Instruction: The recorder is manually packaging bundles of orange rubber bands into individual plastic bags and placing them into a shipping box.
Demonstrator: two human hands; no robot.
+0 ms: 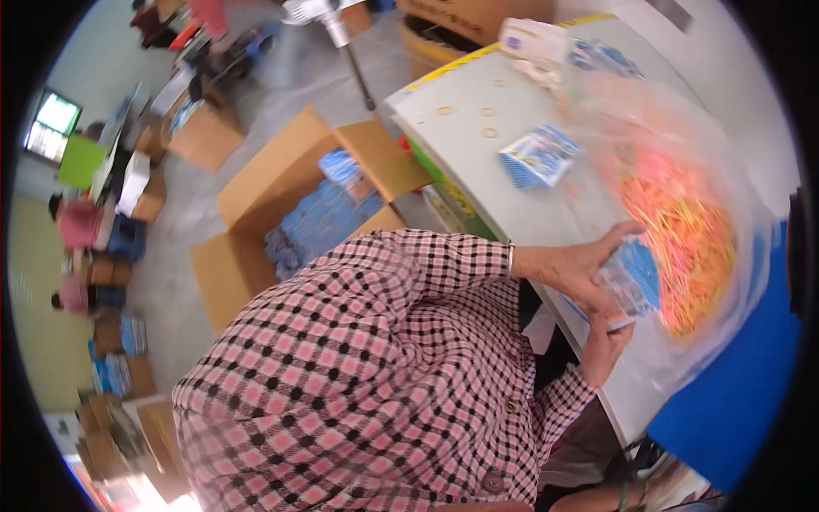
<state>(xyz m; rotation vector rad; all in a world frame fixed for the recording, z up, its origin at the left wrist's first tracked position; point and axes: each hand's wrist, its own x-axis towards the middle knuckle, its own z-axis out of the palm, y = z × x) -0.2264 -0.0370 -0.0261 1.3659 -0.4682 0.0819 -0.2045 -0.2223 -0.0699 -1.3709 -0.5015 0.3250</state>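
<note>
My left hand (573, 266), its arm in a pink-and-black checked sleeve, is wrapped round a small blue-and-clear package (630, 277). From the lower side my right hand (604, 346) grips the same package near its bottom end, its fingers partly hidden. The package is held over the edge of the table, right beside a large clear plastic bag (742, 256). Inside that bag lies a heap of thin orange, pink and yellow rubber bands (687, 256). A similar blue-and-white package (539, 156) stands on the table, apart from both hands.
Several loose yellow bands (488, 112) lie on the white table (461, 136). An open cardboard box (277, 171) with blue packages stands beside it. Another person's arm (597, 499) shows at the bottom. People and cartons (205, 136) are farther off.
</note>
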